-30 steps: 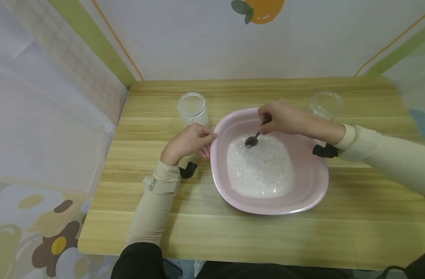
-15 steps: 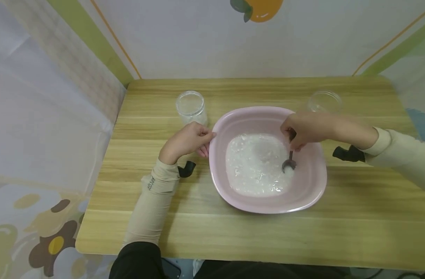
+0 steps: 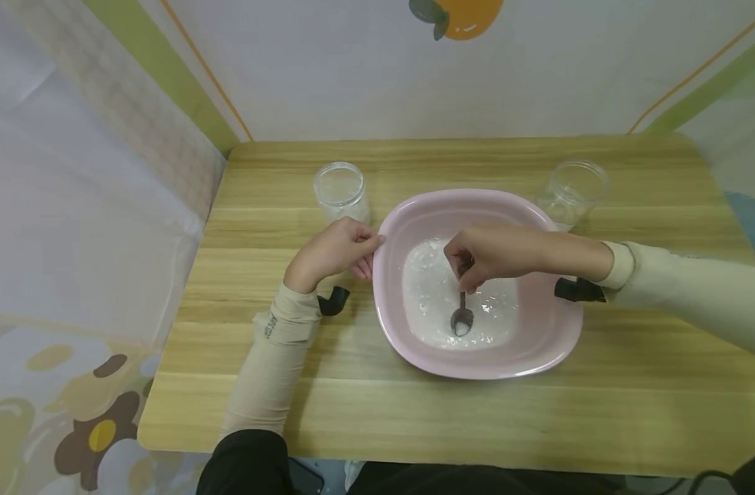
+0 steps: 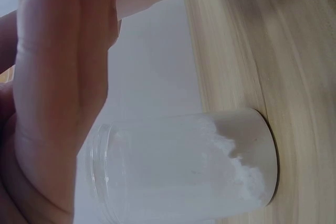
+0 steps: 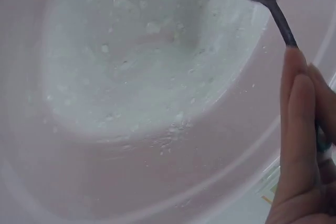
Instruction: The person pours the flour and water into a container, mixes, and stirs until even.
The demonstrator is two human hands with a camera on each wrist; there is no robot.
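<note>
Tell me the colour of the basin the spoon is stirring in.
The basin is pale pink, clearest in the head view; the spoon in it is dark metal.

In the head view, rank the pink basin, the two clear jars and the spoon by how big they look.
1. pink basin, by far the largest.
2. left jar and right jar: they look alike, so no ranking between them.
3. spoon, smallest; the right hand hides part of its handle.
</note>
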